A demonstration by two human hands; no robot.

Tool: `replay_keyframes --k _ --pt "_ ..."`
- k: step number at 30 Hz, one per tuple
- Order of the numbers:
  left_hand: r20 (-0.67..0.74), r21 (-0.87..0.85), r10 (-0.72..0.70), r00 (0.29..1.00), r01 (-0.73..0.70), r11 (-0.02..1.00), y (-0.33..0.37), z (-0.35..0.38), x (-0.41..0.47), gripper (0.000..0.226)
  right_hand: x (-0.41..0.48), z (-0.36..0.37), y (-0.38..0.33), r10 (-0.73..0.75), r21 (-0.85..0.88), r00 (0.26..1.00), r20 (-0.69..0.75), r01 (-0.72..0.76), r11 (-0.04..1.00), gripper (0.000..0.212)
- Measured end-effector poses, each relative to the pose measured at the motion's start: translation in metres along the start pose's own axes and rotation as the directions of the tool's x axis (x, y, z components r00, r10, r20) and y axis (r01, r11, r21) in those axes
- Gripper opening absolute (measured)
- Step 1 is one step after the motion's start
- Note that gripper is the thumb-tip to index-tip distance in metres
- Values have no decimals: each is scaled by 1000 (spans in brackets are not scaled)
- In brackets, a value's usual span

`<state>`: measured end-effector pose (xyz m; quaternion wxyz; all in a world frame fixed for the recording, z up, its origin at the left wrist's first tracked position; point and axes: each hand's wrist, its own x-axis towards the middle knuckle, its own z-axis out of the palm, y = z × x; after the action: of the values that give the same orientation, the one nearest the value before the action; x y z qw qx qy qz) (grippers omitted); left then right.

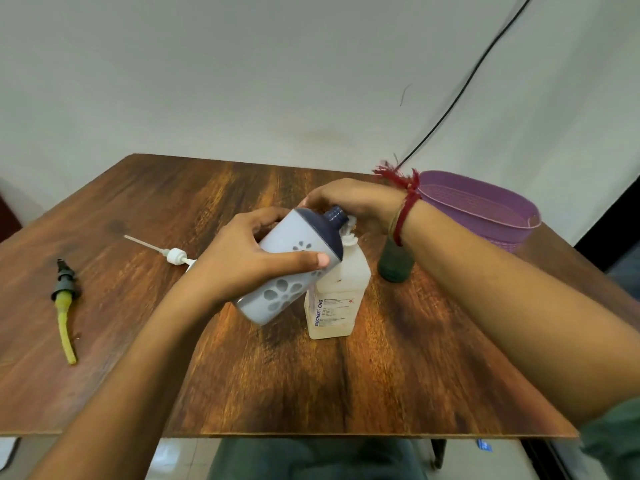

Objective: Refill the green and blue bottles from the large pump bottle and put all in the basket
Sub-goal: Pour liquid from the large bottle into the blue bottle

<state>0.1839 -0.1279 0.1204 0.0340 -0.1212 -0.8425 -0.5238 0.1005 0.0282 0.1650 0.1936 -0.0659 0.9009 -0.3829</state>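
My left hand (256, 258) grips the blue bottle (287, 271), a pale body with flower marks and a dark blue top, tilted with its open neck toward the right. That neck lies against the open neck of the large bottle (337, 299), a translucent white bottle standing upright at the table's middle. My right hand (349, 202) arches over both necks with fingertips on the blue bottle's dark shoulder; its grip is hidden. The green bottle (394, 265) stands behind my right wrist. The purple basket (491, 216) sits at the back right.
A white pump with a long tube (171, 254) lies on the wooden table (381, 375) left of my left hand. A dark pump head with a yellow tube (65, 306) lies near the left edge. A black cable hangs on the wall behind the basket.
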Motion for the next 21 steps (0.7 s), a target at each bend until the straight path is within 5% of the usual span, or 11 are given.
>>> replay_keyframes --k 5,12,17,21 --pt "22 1 -9 1000 9 1000 -5 1 -1 63 6 8 3 -39 76 999 -15 40 996 28" --pt "1 13 0 1000 0 1000 0 -3 -1 62 0 -2 -7 -30 -166 999 -12 27 986 26" --pt "4 -3 -12 1000 12 1000 -4 2 -3 63 4 7 6 -52 76 998 -34 54 996 25" --pt "3 18 -15 1000 15 1000 1 -1 -1 63 3 2 2 0 13 1000 -29 0 1000 20"
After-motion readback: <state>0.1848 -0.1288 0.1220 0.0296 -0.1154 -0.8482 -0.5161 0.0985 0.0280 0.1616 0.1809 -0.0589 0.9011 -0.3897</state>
